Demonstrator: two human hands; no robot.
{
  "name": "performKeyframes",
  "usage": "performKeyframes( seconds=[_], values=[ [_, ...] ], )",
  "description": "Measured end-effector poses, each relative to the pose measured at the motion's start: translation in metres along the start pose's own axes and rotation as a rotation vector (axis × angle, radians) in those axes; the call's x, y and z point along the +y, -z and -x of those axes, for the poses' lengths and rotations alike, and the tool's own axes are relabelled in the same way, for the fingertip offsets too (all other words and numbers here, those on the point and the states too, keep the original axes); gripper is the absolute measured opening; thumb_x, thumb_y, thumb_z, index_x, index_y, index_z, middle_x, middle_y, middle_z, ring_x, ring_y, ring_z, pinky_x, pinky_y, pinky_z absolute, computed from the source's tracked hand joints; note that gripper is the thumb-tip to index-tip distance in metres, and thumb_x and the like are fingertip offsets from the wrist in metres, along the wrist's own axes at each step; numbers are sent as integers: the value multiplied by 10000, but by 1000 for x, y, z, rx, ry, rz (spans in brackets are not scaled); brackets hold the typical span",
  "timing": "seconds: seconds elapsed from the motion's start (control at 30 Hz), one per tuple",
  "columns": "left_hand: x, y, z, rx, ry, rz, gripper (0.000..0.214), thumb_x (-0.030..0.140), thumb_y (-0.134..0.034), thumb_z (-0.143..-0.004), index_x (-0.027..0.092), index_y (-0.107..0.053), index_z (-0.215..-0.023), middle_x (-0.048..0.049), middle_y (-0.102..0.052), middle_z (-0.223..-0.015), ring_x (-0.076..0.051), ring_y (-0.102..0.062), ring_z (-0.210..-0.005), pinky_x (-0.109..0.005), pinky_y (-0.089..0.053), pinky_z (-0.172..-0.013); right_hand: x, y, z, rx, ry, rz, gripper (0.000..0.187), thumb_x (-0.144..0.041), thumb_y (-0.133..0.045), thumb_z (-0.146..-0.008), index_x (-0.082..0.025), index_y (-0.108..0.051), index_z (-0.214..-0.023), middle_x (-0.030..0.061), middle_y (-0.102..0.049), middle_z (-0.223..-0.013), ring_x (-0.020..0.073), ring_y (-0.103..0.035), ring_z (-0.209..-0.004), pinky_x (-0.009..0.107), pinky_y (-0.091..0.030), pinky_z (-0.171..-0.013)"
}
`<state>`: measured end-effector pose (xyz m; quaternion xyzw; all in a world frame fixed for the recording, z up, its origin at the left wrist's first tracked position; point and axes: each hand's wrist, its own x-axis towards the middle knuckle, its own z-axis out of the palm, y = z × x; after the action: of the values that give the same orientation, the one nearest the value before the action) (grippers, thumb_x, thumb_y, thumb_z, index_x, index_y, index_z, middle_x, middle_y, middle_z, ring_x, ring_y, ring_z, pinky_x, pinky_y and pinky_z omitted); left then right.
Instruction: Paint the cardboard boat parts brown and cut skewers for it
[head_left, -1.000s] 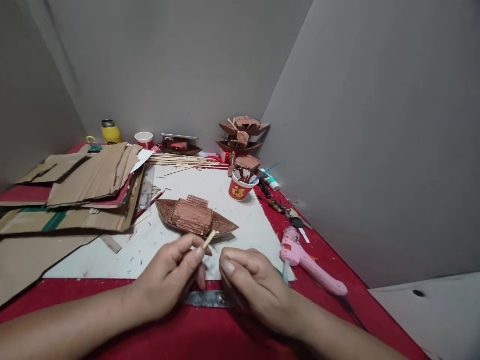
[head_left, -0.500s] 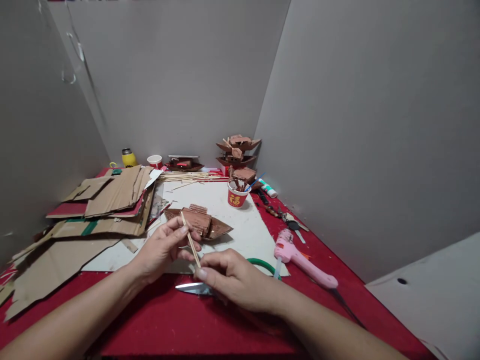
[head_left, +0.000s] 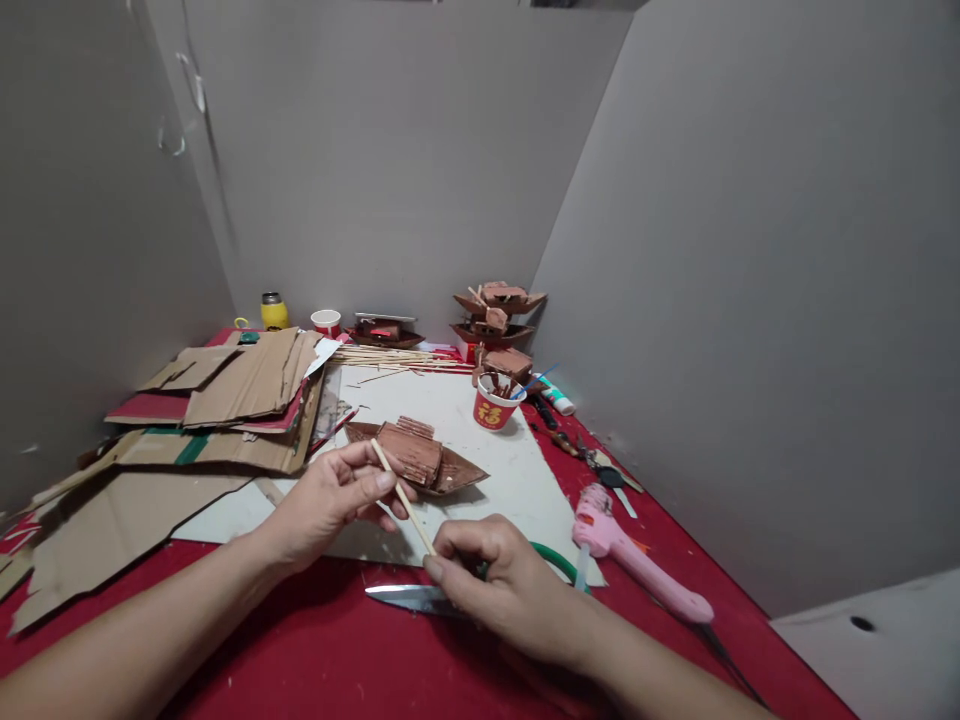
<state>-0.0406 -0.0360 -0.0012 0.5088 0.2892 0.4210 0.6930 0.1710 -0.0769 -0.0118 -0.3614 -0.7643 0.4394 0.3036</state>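
Note:
My left hand (head_left: pixel 334 497) pinches a thin wooden stick (head_left: pixel 403 496) between thumb and fingers, the stick slanting down to the right. My right hand (head_left: pixel 499 585) is curled, with its fingertips touching the stick's lower end. It also rests over green-handled scissors (head_left: pixel 409 597) lying on the red table, blades pointing left. Just beyond the hands a brown cardboard model boat (head_left: pixel 420 461) sits on a white sheet (head_left: pixel 517 470).
A pink glue gun (head_left: pixel 637 555) lies to the right. A red paper cup (head_left: pixel 496 404) holds brown pieces. Cardboard sheets (head_left: pixel 225 400) pile up on the left. Bamboo sticks (head_left: pixel 390 357), more model boats (head_left: pixel 496 318), a yellow bottle (head_left: pixel 274 312) and grey walls close the back.
The stick went from a short stub poking from my left fingers to a long slanted piece whose lower end my right fingers now touch. The camera tilted up and back.

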Motion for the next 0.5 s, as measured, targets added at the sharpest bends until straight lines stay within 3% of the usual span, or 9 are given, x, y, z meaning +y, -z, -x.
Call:
performKeyframes(
  seconds=[0.13,0.27,0.43,0.5],
  values=[
    [1,-1,0,-8,0,-14,193,317,-756,-864,137,-692,-881,-83,-778,-815,-133,-698,-696,-226,-597,-618,-3,0,3,3,12,50,299,-295,-510,-913,-215,-434,-635,-75,-348,-551,88,-305,-519,226,-259,-484],
    [4,2,-2,18,-25,11,219,346,-739,-877,164,-623,-841,-64,-788,-769,-118,-705,-612,-210,-588,-584,-3,6,6,28,78,151,297,-294,-510,-953,-203,-506,-670,-65,-434,-562,87,-362,-515,220,-304,-506],
    [12,8,-4,91,-74,42,307,387,-766,-837,193,-533,-791,-47,-760,-645,-133,-685,-488,-192,-543,-465,3,20,13,112,58,484,304,-305,-464,-1007,-212,-583,-743,-8,-611,-666,133,-555,-608,240,-437,-598],
    [15,13,-4,116,-97,59,337,412,-779,-813,200,-518,-788,-39,-750,-628,-138,-672,-453,-197,-530,-435,12,24,25,133,34,629,212,-322,-481,-1008,-226,-661,-953,47,-733,-871,181,-681,-761,281,-523,-707]
  ],
)
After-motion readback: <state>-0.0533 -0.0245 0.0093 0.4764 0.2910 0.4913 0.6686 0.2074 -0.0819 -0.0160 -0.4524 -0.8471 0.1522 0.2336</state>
